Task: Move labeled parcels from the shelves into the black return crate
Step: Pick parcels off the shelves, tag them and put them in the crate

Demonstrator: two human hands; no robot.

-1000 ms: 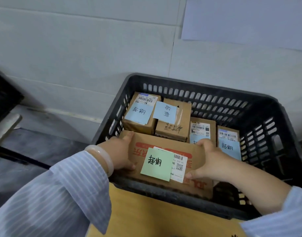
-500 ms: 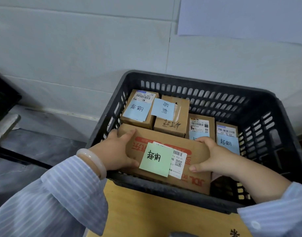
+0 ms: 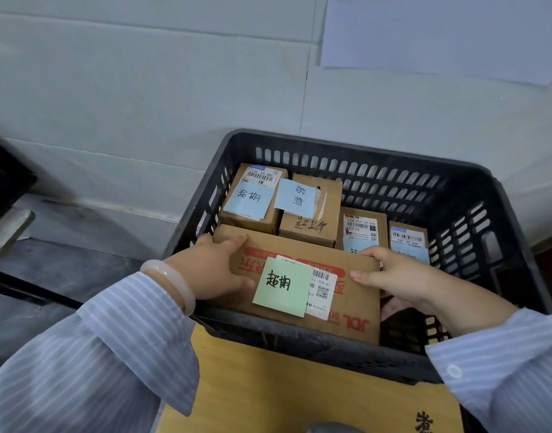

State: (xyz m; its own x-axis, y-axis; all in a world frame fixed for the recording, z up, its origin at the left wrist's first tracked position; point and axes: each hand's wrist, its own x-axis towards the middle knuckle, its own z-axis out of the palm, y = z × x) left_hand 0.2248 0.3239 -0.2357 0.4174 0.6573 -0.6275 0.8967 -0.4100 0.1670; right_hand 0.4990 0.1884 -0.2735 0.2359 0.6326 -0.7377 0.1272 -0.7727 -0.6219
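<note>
The black return crate [image 3: 365,151] holds the large parcel [image 3: 356,307] against its near wall, just in front of four smaller parcels [image 3: 253,210] ranged along the far side. The left hand [image 3: 212,273] grips its left end and the right hand [image 3: 393,276] grips its far right corner, fingers curled over the edges. Judged step: placing. Whether it rests on the crate floor cannot be told, so the next move calls for seating it flat, then letting go.

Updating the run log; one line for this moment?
step: placing | left hand: grips large parcel | right hand: grips it too | parcel: inside black crate | behind: four smaller parcels
</note>
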